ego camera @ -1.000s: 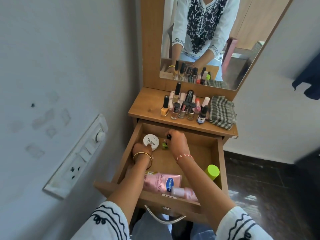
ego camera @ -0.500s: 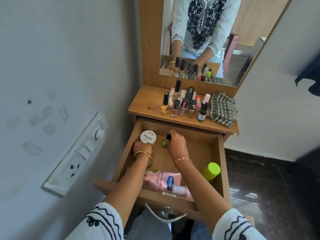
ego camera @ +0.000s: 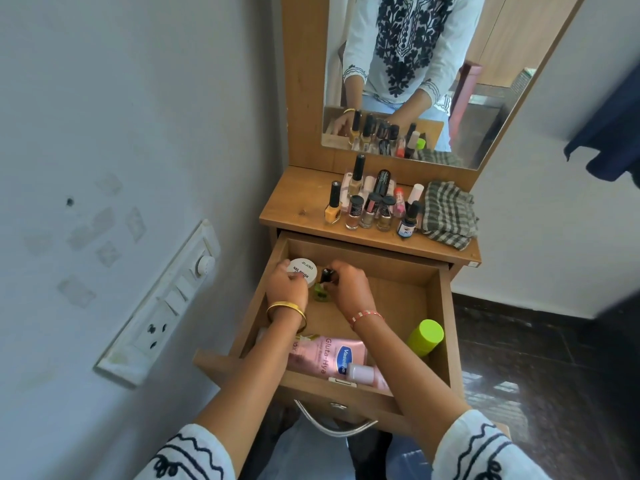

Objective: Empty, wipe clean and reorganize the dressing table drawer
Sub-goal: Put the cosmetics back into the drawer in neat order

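The drawer (ego camera: 440, 317) stands pulled out below the tabletop (ego camera: 298, 209), its front edge nearest the person.

Left hand (ego camera: 285, 284): fingers curled round the white jar (ego camera: 304, 269), which sits in the drawer's back left corner, close to the left wall.

Right hand (ego camera: 348, 289): fingers pinch the black cap of the green bottle (ego camera: 321, 292), which stands upright on the drawer floor just beside the jar.

Drawer contents toward the front: a pink lotion bottle (ego camera: 329, 353) lies flat along the front wall; a lime-capped bottle (ego camera: 425, 337) leans at the right wall. Bare drawer floor shows between the right hand and the right wall, and across the back right corner.

Tabletop: nail polish bottles (ego camera: 372, 211) cluster at the middle, and a checked cloth (ego camera: 448, 214) lies at the right edge. The tabletop's left part is bare wood. The mirror (ego camera: 485, 81) rises behind.
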Available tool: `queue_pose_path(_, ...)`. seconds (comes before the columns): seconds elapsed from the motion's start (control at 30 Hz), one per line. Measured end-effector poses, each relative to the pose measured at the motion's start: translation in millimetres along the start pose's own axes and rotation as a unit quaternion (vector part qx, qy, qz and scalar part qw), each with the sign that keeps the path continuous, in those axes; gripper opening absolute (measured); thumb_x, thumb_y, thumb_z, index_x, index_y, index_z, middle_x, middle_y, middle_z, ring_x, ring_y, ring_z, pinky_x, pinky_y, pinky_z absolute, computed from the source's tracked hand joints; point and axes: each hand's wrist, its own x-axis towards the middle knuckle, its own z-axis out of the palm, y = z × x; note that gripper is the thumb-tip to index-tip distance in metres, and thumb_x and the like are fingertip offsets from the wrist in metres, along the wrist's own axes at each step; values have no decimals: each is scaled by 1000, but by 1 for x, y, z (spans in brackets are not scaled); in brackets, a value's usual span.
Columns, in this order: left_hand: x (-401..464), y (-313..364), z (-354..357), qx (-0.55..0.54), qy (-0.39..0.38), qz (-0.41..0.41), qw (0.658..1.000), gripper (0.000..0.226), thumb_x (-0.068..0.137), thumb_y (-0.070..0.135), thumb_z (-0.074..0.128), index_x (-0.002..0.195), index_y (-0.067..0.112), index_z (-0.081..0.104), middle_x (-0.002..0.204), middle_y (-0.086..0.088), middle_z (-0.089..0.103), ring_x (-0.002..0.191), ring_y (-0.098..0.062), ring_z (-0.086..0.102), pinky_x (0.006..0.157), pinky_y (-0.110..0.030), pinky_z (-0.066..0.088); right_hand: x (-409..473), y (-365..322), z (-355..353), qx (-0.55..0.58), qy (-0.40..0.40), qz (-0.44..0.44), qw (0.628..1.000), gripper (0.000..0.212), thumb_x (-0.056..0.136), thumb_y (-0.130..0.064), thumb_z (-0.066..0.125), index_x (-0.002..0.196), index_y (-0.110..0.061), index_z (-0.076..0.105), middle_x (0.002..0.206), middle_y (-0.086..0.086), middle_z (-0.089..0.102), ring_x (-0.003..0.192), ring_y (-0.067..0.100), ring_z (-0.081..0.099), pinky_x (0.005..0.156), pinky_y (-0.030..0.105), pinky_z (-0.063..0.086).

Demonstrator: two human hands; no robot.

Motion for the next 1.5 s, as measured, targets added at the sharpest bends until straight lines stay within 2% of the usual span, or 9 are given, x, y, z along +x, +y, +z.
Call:
queue_pose_path(0.2, -4, 5, -21, -82, 48, 81, 992, 39, 86, -6, 39, 114, 8, 61, 105, -10, 67, 99, -27, 64, 85, -33, 52, -1, -11, 16, 18, -9, -8, 1000, 26, 80, -5, 65, 105, -11, 66, 101, 13, 70, 94, 28, 64, 72, 21, 43)
queue_pose_path(0.43, -1, -3, -36, -25, 76, 124, 989, 38, 85, -7, 37, 108, 8, 64, 103, -10, 69, 87, -9, 58, 74, -7, 39, 2, -27, 30, 19, -25, -49, 998, 29, 80, -3, 65, 108, -8, 67, 106, 15, 70, 99, 28, 64, 88, 33, 51)
queue_pose_path(0.6, -2, -4, -36, -22, 67, 124, 990, 38, 87, -7, 37, 110, 6, 64, 106, -11, 69, 94, -14, 62, 81, -15, 43, 1, -32, 34, 2, -33, -64, 997, 26, 82, -3, 63, 106, -8, 68, 104, 15, 70, 98, 29, 64, 84, 31, 49)
queue_pose_path(0.87, -4, -4, -38, -26, 60, 116, 991, 38, 87, -7, 38, 110, 7, 65, 106, -10, 69, 89, -10, 59, 80, -17, 44, 1, -37, 32, 24, -64, -61, 996, 26, 83, 1, 61, 107, -5, 68, 106, 14, 70, 101, 26, 64, 92, 36, 50)
queue_pose_path(1.0, -4, -4, -39, -26, 63, 118, 991, 37, 86, -7, 40, 108, 8, 65, 105, -9, 69, 93, -14, 61, 80, -20, 44, 5, -36, 11, 62, -33, -28, 997, 22, 83, 0, 61, 104, -4, 68, 103, 13, 70, 97, 22, 65, 88, 26, 51)
queue_pose_path(1.1, -3, 5, -37, -37, 49, 127, 990, 35, 85, -7, 42, 108, 7, 65, 106, -11, 69, 99, -21, 64, 84, -24, 48, 13, -43, -19, 87, 15, -31, 996, 16, 85, -3, 61, 99, -7, 68, 96, 5, 69, 83, 10, 60, 69, 8, 45)
queue_pose_path(1.23, 0, 33, -31, -59, 49, 159, 984, 31, 87, -6, 43, 105, 4, 66, 104, -13, 69, 100, -25, 64, 89, -29, 48, 26, -61, -62, 81, 73, -62, 992, 13, 87, -6, 60, 97, -11, 66, 86, -5, 62, 78, 3, 54, 62, 7, 40)
queue_pose_path(1.37, 5, 65, -22, -42, 36, 198, 979, 29, 89, 0, 45, 108, 7, 66, 107, -7, 69, 100, -18, 63, 81, -15, 42, 39, -73, -98, 80, 130, -81, 985, 13, 86, -3, 60, 95, -9, 68, 90, 3, 67, 81, 11, 60, 73, 12, 48)
queue_pose_path(1.5, 12, 91, -11, -44, -9, 212, 976, 29, 90, 4, 47, 115, 7, 62, 114, -8, 66, 107, -21, 61, 84, -18, 42, 53, -71, -127, 64, 172, -83, 980, 14, 85, -2, 60, 89, -11, 69, 77, -5, 61, 66, 0, 51, 54, -6, 37)
